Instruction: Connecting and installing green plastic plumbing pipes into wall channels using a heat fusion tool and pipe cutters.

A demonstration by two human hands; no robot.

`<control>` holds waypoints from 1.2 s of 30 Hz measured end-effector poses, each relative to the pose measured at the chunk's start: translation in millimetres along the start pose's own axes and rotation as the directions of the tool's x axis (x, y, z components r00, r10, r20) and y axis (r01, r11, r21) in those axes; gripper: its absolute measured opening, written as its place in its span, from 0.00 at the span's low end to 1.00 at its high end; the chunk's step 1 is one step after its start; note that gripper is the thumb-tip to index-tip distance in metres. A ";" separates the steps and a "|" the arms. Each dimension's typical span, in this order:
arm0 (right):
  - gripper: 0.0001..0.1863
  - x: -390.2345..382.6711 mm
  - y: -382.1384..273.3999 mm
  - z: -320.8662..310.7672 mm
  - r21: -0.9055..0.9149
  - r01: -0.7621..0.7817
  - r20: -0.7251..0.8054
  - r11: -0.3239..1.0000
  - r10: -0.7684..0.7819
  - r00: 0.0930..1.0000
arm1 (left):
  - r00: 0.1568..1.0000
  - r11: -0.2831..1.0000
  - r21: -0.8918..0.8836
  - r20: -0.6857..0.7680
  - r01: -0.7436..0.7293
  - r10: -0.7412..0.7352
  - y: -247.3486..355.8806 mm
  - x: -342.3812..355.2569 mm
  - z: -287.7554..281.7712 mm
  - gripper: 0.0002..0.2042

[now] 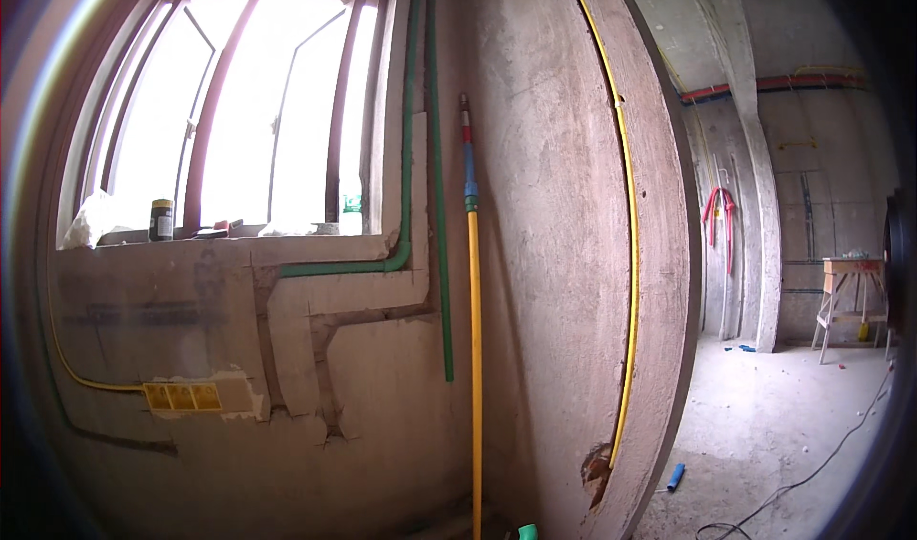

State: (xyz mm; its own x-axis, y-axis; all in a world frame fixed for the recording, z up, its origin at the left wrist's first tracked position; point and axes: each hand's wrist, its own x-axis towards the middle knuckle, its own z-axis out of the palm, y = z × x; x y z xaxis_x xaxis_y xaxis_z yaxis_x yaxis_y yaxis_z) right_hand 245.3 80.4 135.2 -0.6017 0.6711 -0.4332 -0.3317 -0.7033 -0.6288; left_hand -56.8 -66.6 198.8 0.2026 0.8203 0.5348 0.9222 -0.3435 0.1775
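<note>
Neither of my hands shows in the head view. Ahead is a bare plastered wall with a green pipe [405, 158] that bends left below the window, its lower run lying in a cut groove. Another green pipe [438, 206] comes straight down to a free end. Beside it a tall yellow pole [475, 368] with a blue and red upper part stands upright near the corner. Low on the left wall sits a row of yellow electrical boxes [181, 397], joined to a yellow conduit [86, 381]. A second yellow conduit [630, 225] runs down a groove in the right wall.
On the window sill [220, 251] stand a dark can [161, 220], a white plastic bag [88, 220] and small items. Through the opening at right are a wooden stool [841, 277], red hoses [730, 217], a blue pipe piece [676, 478] and a black cable [793, 487] on the floor.
</note>
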 end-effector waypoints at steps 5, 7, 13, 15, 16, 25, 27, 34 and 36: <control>0.23 13.0 2.4 -10.5 -0.149 0.065 0.038 0.987 -0.060 0.997 | 0.999 1.000 0.004 -0.032 -0.022 0.023 -4.1 4.1 1.2 0.16; 0.22 0.9 -5.7 1.7 -0.184 0.037 0.060 0.982 -0.026 0.998 | 1.000 1.000 -0.001 -0.023 -0.020 0.020 -4.0 6.0 1.2 0.16; 0.18 -17.6 -8.3 27.4 -0.103 0.007 -0.008 0.995 -0.008 1.000 | 0.998 0.999 0.035 -0.058 -0.016 0.019 -1.8 3.6 0.8 0.17; 0.17 -12.7 0.2 21.4 -0.100 0.033 0.001 0.994 -0.033 0.999 | 1.000 1.000 0.026 -0.020 -0.008 0.009 -2.7 -0.2 1.2 0.18; 0.16 -10.9 3.1 19.5 -0.096 0.059 0.009 0.994 -0.058 0.998 | 1.000 1.000 0.029 -0.021 -0.005 0.006 -1.9 -2.8 1.1 0.18; 0.13 6.7 -0.3 -6.0 0.013 -0.040 0.082 0.999 0.038 0.996 | 0.996 0.981 0.174 -0.028 -0.084 0.090 -17.3 3.0 12.3 0.25; 0.10 3.5 -7.5 -1.6 0.022 -0.036 0.073 0.999 0.034 0.997 | 0.998 0.984 0.175 -0.038 -0.036 0.043 -10.3 17.1 -1.4 0.26; 0.20 -5.6 -12.6 14.2 0.025 0.028 0.147 0.999 -0.031 0.989 | 0.990 0.983 0.158 -0.091 -0.090 0.105 -19.7 21.5 -3.4 0.24; 0.20 -6.0 -4.4 10.0 0.020 0.024 0.163 0.999 -0.027 0.986 | 0.996 0.987 0.145 -0.051 -0.065 0.073 -23.0 17.2 -1.0 0.23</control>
State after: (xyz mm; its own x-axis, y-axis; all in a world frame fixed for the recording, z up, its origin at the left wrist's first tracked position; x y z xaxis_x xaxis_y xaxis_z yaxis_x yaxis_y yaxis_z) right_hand 243.1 77.1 147.0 -0.7026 0.6429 -0.3050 -0.3609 -0.6913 -0.6259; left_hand -74.9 -45.0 204.8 0.2522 0.7685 0.5880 0.9451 -0.3262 0.0209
